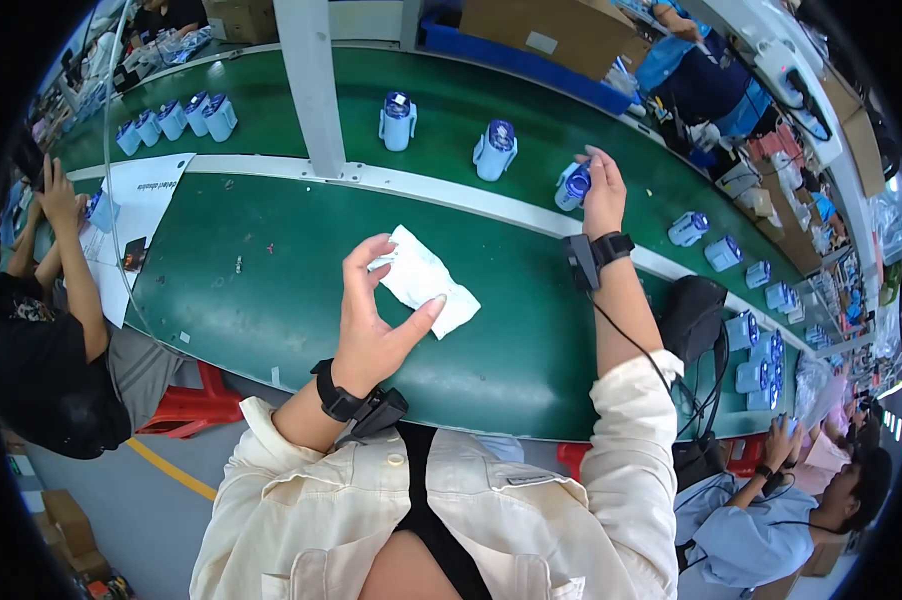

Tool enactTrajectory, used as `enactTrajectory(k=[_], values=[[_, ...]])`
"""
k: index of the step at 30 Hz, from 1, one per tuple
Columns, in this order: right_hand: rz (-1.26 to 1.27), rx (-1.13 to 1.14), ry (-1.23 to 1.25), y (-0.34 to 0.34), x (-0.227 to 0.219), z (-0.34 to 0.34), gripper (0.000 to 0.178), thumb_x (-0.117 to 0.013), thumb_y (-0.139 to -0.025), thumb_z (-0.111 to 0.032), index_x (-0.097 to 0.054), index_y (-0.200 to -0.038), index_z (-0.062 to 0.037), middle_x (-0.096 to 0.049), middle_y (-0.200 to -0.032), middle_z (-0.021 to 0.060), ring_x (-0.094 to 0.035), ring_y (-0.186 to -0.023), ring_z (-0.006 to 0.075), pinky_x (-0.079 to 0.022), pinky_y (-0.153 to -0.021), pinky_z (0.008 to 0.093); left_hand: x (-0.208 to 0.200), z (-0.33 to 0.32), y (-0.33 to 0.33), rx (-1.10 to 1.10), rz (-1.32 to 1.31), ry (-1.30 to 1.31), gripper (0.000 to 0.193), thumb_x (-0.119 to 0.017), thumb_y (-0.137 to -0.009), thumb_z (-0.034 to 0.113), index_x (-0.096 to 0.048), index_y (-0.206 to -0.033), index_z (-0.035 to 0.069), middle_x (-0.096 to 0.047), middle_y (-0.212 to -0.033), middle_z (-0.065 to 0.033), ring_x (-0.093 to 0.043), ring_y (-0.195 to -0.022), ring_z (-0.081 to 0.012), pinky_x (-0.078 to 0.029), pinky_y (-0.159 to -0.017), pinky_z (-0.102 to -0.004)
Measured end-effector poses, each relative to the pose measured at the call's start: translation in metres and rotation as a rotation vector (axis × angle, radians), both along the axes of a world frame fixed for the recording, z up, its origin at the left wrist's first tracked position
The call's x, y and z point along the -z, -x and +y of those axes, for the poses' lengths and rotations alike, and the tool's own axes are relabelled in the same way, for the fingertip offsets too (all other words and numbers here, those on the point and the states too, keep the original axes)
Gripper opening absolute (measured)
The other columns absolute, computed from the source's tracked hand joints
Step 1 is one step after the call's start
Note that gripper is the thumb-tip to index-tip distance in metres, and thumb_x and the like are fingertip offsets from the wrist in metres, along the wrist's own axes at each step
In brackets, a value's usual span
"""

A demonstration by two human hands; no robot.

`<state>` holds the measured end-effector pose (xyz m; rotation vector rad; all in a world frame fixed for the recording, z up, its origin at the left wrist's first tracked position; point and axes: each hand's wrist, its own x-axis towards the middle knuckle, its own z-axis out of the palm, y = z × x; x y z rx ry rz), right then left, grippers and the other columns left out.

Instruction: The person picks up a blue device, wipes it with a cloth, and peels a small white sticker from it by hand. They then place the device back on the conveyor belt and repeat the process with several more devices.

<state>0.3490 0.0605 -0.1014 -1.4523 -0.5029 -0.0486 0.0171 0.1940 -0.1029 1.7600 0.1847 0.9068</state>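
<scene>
A crumpled white cloth or paper wipe (426, 280) lies on the green table in front of me. Over its left part is my left hand (371, 320), its thumb and fingers spread in a wide curve, with the thumb tip at the wipe's lower side. My right hand (604, 200) reaches out to the raised green strip beyond the table. Its fingers stretch past a light-blue jar-like container with a dark-blue top (573, 187), close against its right side; whether they touch it is hard to make out. Dark wrist-worn devices sit on both my wrists.
Similar containers stand along the strip: one (496, 150) left of my right hand, another (398, 122) farther left, more at both ends. A white post (311, 90) rises from the divider. A black bag-like object (693, 310) with cables lies near my right forearm. People sit at both sides.
</scene>
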Motion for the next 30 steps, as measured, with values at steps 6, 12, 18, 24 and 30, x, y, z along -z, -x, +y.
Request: enactTrajectory(k=[6,12,18,24,30], values=[[-0.556,0.566,0.66,-0.049,0.007,0.004,0.029,-0.057,-0.093,-0.027,-0.068,-0.111,-0.0071,-0.066,-0.115,0.0113,-0.062,-0.104,0.0238,-0.048,-0.09,0.0336,0.01,0.004,0.001,-0.063,0.009,-0.084,0.073,-0.076,-0.078,0.015,-0.033,-0.135,0.001,-0.041,-0.132,-0.0146,-0.044,-0.122,-0.0247,-0.038,-0.102,-0.0416],[-0.615,0.186,0.711,0.026,-0.03,0.078,0.056,-0.071,-0.078,-0.033,-0.06,-0.122,-0.0007,-0.061,-0.121,0.0215,-0.058,-0.111,0.0358,-0.045,-0.097,0.04,0.006,0.005,0.001,-0.096,0.021,-0.125,0.071,-0.075,-0.077,0.014,-0.034,-0.133,0.0,-0.042,-0.131,-0.0152,-0.046,-0.121,-0.0249,-0.039,-0.1,-0.0411],[-0.389,-0.065,0.895,0.012,-0.029,0.07,0.072,-0.079,-0.071,-0.026,-0.051,-0.131,0.0023,-0.063,-0.118,0.0196,-0.06,-0.109,0.0298,-0.045,-0.097,0.0354,0.006,0.007,-0.002,-0.08,0.021,-0.111,0.079,-0.077,-0.075,0.013,-0.031,-0.138,-0.001,-0.042,-0.133,-0.0163,-0.045,-0.124,-0.0256,-0.038,-0.103,-0.0397],[-0.293,-1.227,0.58,0.149,-0.094,0.027,0.068,-0.081,-0.072,-0.013,-0.051,-0.133,-0.0024,-0.06,-0.124,0.0137,-0.059,-0.111,0.0231,-0.044,-0.098,0.0352,-0.008,0.008,0.018,0.264,0.055,0.167,0.104,-0.086,-0.067,0.015,-0.021,-0.147,0.001,-0.042,-0.138,-0.0177,-0.045,-0.126,-0.0248,-0.036,-0.106,-0.0383],[-0.592,-1.144,0.556,0.204,-0.093,-0.012,0.071,-0.084,-0.071,-0.022,-0.053,-0.133,-0.0065,-0.06,-0.126,0.0131,-0.059,-0.111,0.0282,-0.045,-0.099,0.0374,-0.013,0.012,0.026,0.831,0.258,0.581,0.113,-0.088,-0.065,0.009,-0.015,-0.151,0.003,-0.043,-0.14,-0.0094,-0.045,-0.125,-0.0163,-0.037,-0.105,-0.0318]])
